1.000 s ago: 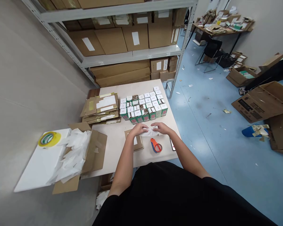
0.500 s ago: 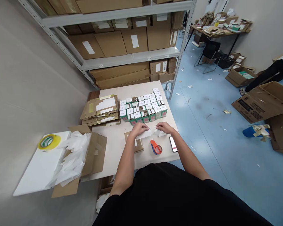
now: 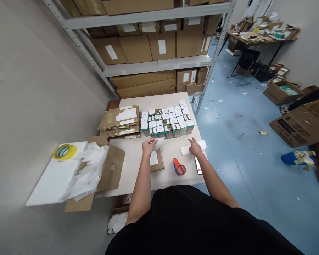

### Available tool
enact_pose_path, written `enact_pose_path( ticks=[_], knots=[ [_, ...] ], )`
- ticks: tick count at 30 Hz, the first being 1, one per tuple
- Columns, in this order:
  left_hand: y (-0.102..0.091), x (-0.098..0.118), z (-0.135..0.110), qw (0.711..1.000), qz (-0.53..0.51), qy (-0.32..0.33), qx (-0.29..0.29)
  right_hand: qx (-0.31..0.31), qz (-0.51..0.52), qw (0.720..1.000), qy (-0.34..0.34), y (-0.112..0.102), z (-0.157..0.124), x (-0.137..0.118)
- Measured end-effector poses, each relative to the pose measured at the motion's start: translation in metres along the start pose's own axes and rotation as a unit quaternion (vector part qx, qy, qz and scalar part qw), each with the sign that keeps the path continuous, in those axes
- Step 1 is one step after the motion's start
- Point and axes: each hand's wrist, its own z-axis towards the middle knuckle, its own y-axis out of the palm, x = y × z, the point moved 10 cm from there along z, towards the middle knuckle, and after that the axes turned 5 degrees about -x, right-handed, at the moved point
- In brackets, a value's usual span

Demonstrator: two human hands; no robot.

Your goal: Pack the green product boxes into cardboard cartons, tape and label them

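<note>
My left hand point(image 3: 149, 146) pinches a small translucent white sheet point(image 3: 158, 143) between thumb and fingers, above a flat brown cardboard piece point(image 3: 160, 164) with a white label. Over by the table's right edge, my right hand point(image 3: 195, 147) rests on a white paper strip point(image 3: 185, 150), its fingers stretched out and apart. Between my forearms lies an orange and blue tape cutter point(image 3: 178, 166). A phone point(image 3: 198, 165), partly covered by my right wrist, lies just below the strip. Several white and green small boxes point(image 3: 172, 120) stand in rows beyond my hands.
Flattened cardboard point(image 3: 119, 122) is stacked at the table's left. An open carton point(image 3: 113, 168) with white sheets stands nearer, beside a yellow tape roll point(image 3: 65, 151). Metal shelving point(image 3: 159, 63) full of cartons rises behind. At right, another person's leg point(image 3: 308, 98) shows near large cartons.
My hands have moved apart. The left has drawn left with a white sheet; the right has moved right, its fingers now spread over the strip. The view has shifted slightly.
</note>
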Motion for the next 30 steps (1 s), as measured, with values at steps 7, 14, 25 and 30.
enact_pose_path(
  ticks=[7, 14, 25, 30],
  knots=[
    [-0.037, 0.002, -0.026, 0.991, -0.131, -0.011, 0.002, -0.138, 0.279, 0.947, -0.083, 0.098, -0.031, -0.104],
    [-0.093, 0.023, -0.031, 0.985, -0.173, 0.015, 0.003, -0.167, 0.420, 0.890, -0.053, 0.131, -0.057, -0.175],
    [-0.121, 0.024, -0.022, 0.981, -0.184, 0.035, -0.039, -0.119, 0.442, 0.888, -0.048, 0.145, -0.083, -0.214],
    [-0.127, 0.025, -0.021, 0.980, -0.189, 0.038, -0.044, -0.112, 0.441, 0.889, -0.055, 0.147, -0.091, -0.218]
  ],
)
